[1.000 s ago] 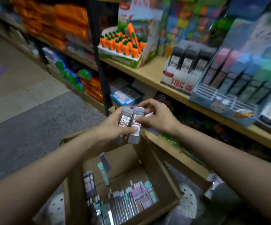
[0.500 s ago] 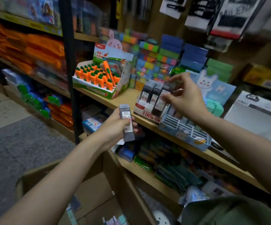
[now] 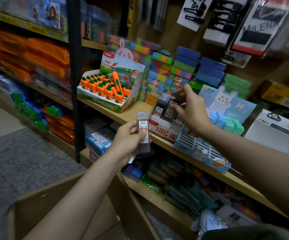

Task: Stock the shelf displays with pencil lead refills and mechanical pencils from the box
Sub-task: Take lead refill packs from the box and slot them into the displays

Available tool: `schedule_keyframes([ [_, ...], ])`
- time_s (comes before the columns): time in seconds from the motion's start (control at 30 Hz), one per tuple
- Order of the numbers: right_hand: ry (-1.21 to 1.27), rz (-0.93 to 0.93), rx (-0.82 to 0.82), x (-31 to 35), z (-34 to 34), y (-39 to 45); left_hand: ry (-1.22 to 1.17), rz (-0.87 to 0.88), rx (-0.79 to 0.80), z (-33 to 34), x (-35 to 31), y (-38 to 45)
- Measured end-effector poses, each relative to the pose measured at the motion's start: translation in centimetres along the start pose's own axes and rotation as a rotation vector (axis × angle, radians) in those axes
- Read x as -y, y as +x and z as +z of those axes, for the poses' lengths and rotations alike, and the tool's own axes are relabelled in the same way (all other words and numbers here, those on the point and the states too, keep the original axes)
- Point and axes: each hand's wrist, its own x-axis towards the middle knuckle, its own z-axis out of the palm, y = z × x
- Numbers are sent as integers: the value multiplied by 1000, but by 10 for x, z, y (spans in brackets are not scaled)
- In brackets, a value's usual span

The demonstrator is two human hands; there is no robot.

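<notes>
My left hand (image 3: 129, 138) grips a dark lead refill case (image 3: 143, 131) with a red and white label, upright in front of the shelf edge. My right hand (image 3: 191, 108) pinches another dark refill case (image 3: 172, 105) by its top, over the white and red lead display box (image 3: 164, 127) on the wooden shelf (image 3: 136, 115). A further refill case (image 3: 160, 105) stands in that display. The cardboard box (image 3: 36, 203) is open at the bottom left; its contents are out of view.
A carrot-themed display (image 3: 107, 90) stands left of the lead display. A blue bunny display tray (image 3: 202, 149) with pastel cases sits to the right, then a white box (image 3: 275, 132). Coloured blocks stack behind. A black shelf post (image 3: 74, 84) rises at left.
The view lifted from the box to the shelf. My right hand carried one refill case up to the lead display, while my left hand kept the other case lower down.
</notes>
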Motion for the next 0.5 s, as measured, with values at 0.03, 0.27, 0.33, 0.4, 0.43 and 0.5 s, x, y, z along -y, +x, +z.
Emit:
schedule_keyframes([
  [0.03, -12, -5, -1, -1, 2, 1, -7, 4, 9, 0, 0, 1],
  [0.27, -131, -16, -22, -9, 14, 0, 28, -6, 36, 1, 9, 6],
  [0.33, -134, 5, -2, -8, 14, -3, 41, -16, 40, 2, 11, 7],
  [0.4, -147, 19, 28, -7, 13, -6, 54, -21, 42, 4, 12, 7],
  [0.43, -153, 21, 39, -6, 12, -7, 66, -20, 42, 5, 13, 7],
  [0.5, -128, 26, 14, -2, 8, -8, 84, -9, 36, 7, 13, 6],
])
